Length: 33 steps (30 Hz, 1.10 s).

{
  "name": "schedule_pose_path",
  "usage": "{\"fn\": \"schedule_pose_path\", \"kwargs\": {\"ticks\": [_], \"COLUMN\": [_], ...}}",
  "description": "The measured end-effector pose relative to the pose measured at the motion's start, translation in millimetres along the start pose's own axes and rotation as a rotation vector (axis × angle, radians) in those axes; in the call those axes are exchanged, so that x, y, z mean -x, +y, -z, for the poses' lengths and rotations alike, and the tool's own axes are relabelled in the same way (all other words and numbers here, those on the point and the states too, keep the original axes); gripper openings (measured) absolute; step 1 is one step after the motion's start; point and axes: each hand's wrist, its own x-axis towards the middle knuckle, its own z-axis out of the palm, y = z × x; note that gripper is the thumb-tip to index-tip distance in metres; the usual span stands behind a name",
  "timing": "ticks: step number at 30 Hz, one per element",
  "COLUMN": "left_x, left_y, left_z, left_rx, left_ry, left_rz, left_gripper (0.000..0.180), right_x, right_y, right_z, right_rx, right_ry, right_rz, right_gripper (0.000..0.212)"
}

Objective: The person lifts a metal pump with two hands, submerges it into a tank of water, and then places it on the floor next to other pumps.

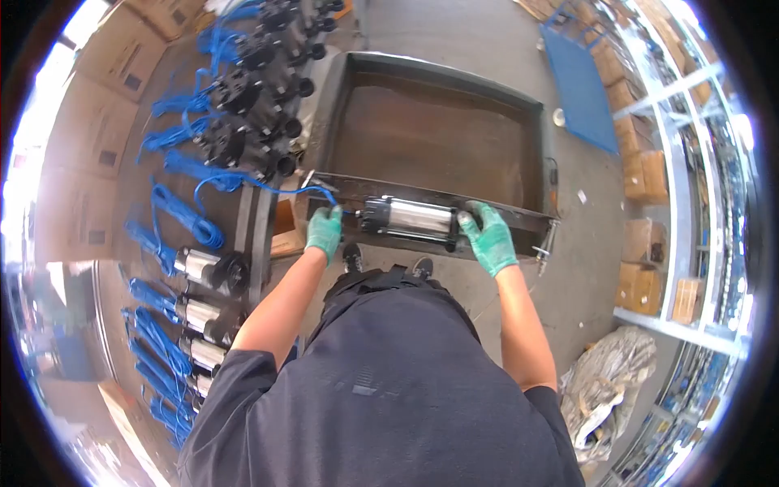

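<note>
A submersible pump (420, 217) with a silver cylindrical body and black ends lies on its side on the near ledge of a metal water tank (535, 122). My right hand (488, 235), in a green glove, grips the pump's black right end. At the pump's left, my green-gloved left hand (324, 231) is closed around the blue cable (316, 190) close to where it meets the pump. That cable runs left over the tank's edge toward a coiled bundle.
Black pumps (251, 97) with blue cable coils stand at the far left. Several silver pumps (199, 312) lie nearer. Cardboard boxes (105, 97) stack along the left. Shelving (682, 325), a blue panel (578, 85) and crumpled sheeting (608, 390) are at right.
</note>
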Motion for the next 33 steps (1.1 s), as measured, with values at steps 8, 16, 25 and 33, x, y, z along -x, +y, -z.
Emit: {"fn": "schedule_pose_path", "kwargs": {"ticks": [8,16,25,33], "left_x": [39,45,32,44], "left_y": [54,86,61,87], "left_z": [-18,-26,-32,-26], "left_rx": [0.051,0.014,-0.065,-0.018], "left_ry": [-0.194,-0.253,-0.188,-0.257], "left_rz": [-0.252,-0.208,-0.248,-0.147], "left_gripper": [0.062,0.069,0.072,0.07], "right_x": [73,32,40,31], "right_y": [172,236,156,125], "right_z": [-3,-11,2,-25], "right_rx": [0.099,-1.176,-0.94,-0.462], "right_ry": [0.482,0.647,0.271,-0.129], "right_rz": [-0.613,-0.79,-0.504,-0.118], "right_gripper": [0.047,0.027,0.015,0.029]}}
